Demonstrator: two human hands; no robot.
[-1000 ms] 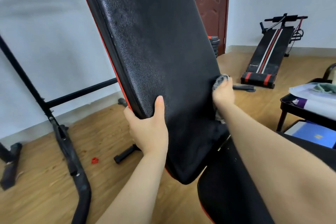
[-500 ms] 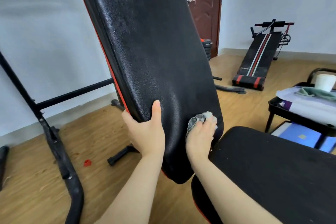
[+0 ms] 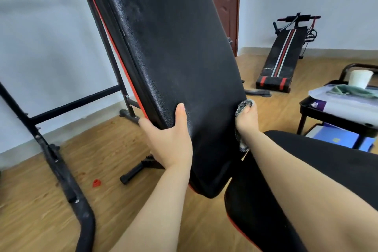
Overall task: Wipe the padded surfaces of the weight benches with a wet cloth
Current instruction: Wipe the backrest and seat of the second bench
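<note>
Left hand (image 3: 169, 141) grips backrest pad (image 3: 173, 57) edge; right hand (image 3: 247, 118) clutches cloth (image 3: 241, 108) against it.

Open floor (image 3: 114, 155) lies left of the backrest pad (image 3: 173, 57); the seat pad (image 3: 327, 161) crowds its lower right edge.

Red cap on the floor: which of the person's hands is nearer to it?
Left. The left hand grips the left edge of the backrest pad, toward the red cap; the right hand holds the cloth at its right edge.
</note>
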